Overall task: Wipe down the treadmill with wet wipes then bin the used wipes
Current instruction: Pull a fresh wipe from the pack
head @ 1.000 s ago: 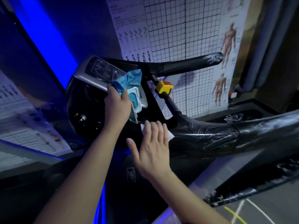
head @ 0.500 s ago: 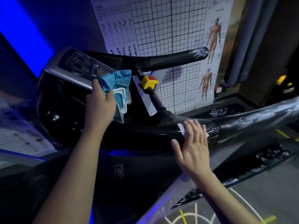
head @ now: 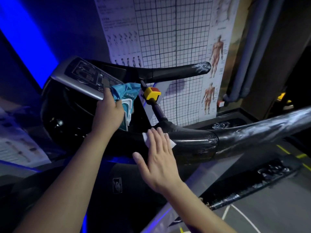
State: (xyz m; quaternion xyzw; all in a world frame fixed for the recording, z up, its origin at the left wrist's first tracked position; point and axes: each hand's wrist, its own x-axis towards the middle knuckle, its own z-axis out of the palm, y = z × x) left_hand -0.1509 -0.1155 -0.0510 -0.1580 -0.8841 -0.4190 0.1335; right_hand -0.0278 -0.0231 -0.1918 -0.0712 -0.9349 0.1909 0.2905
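Note:
The black treadmill has a grey console panel (head: 80, 78) at upper left and a plastic-wrapped handrail (head: 244, 137) running to the right. My left hand (head: 109, 113) grips a blue and white wet-wipe pack (head: 127, 96) against the console's lower edge. My right hand (head: 159, 157) lies flat with straight fingers on a white wipe (head: 171, 142), pressing it onto the handrail where it joins the console. Most of the wipe is hidden under my fingers.
A yellow and red emergency stop (head: 151, 94) sits on a stalk just right of the pack. A second handle (head: 176, 72) crosses above. A grid and anatomy poster (head: 176, 39) covers the wall behind. The grey running deck (head: 269, 216) lies at lower right.
My right hand has slid the wipe back to the left along the handrail, toward the console. My left hand keeps the pack in place.

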